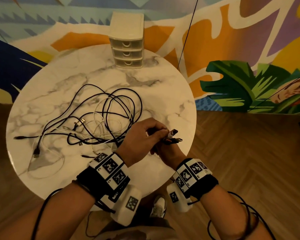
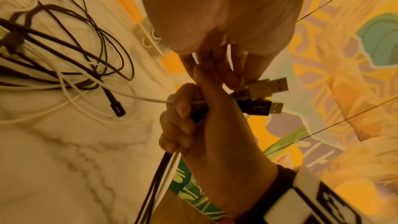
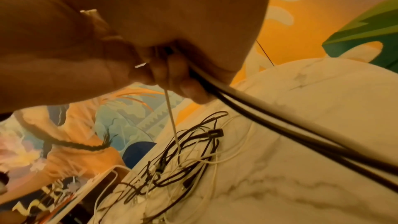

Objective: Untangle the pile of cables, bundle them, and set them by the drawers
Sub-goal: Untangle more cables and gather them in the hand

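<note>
From my head, the cable pile (image 1: 93,122) sprawls left of centre on the marble table (image 1: 163,94), drawers (image 1: 127,49) at its far edge, my left hand (image 1: 139,141) covering my right hand (image 1: 161,149). My left wrist view alone shows my right fist curled round several cables, their USB plugs (image 2: 264,94) pinched by left fingertips (image 2: 232,77). My right wrist view shows those cables (image 3: 280,125) running tautly out.

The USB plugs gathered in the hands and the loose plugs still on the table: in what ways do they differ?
The gathered USB plugs are lifted off the table, side by side, all pointing one way; the loose plugs lie flat, scattered, pointing different ways. The right hand grips the cords of the gathered plugs and the left hand pinches near their ends; no hand touches the loose plugs. Both groups belong to the same tangle of black and white cables.
</note>
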Motion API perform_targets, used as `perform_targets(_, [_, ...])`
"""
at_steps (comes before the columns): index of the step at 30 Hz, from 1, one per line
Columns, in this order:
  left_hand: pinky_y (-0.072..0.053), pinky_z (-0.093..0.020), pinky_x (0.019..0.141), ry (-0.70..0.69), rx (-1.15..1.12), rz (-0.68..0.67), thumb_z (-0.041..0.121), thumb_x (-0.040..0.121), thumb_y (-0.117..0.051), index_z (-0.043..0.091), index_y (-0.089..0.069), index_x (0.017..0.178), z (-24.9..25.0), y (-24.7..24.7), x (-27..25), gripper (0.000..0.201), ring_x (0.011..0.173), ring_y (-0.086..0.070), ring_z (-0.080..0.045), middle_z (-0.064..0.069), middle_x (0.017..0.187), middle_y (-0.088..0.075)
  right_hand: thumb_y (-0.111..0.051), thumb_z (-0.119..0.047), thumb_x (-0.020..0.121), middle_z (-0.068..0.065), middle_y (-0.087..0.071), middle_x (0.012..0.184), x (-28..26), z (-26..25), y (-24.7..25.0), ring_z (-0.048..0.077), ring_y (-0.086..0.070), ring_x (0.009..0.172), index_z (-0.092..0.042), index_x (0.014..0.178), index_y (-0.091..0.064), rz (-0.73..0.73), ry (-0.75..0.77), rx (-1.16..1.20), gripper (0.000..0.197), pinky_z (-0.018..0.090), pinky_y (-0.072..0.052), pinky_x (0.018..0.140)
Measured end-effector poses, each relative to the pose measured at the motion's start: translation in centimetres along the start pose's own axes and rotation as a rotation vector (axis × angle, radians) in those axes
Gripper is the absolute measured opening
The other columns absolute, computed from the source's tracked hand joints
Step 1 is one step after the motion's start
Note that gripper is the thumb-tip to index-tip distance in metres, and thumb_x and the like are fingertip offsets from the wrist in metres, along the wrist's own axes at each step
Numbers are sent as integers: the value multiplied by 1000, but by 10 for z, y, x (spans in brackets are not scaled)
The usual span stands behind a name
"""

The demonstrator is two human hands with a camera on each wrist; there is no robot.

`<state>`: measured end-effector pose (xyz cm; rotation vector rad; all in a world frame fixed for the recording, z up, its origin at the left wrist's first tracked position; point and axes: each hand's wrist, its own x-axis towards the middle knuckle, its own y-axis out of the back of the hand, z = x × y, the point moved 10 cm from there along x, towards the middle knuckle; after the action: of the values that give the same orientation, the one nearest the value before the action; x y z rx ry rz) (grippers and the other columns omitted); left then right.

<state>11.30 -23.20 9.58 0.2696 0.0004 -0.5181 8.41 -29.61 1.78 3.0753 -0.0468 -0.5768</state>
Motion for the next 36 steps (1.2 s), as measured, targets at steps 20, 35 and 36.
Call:
perform_targets(20, [-43, -27, 82, 147, 547, -121, 17, 96, -49, 9, -64, 108, -164, 30, -43, 21, 92, -59, -18, -3, 101, -60, -39, -41, 97, -5, -32, 40, -15, -1, 9, 9, -25, 38, -22, 42, -40, 134, -11, 392, 58, 24, -21, 43])
perform_targets(35, [-44, -30, 60, 387, 673, -91, 18, 98, -42, 9, -63, 90, -129, 87, -8, 24, 74, -63, -28, -12, 88, -63, -33, -31, 102, -6, -31, 39, -32, -45, 73, 13, -26, 40, -21, 42, -37, 346, 182, 212, 62, 23, -26, 45])
perform_targets(36, [-41, -30, 62, 328, 698, -38, 19, 98, -41, 6, -62, 89, -112, 82, -7, 26, 79, -61, -30, -14, 87, -64, -33, -33, 102, -5, -34, 38, -32, -38, 54, 12, -29, 39, -15, 45, -43, 268, 110, 134, 61, 21, -28, 45])
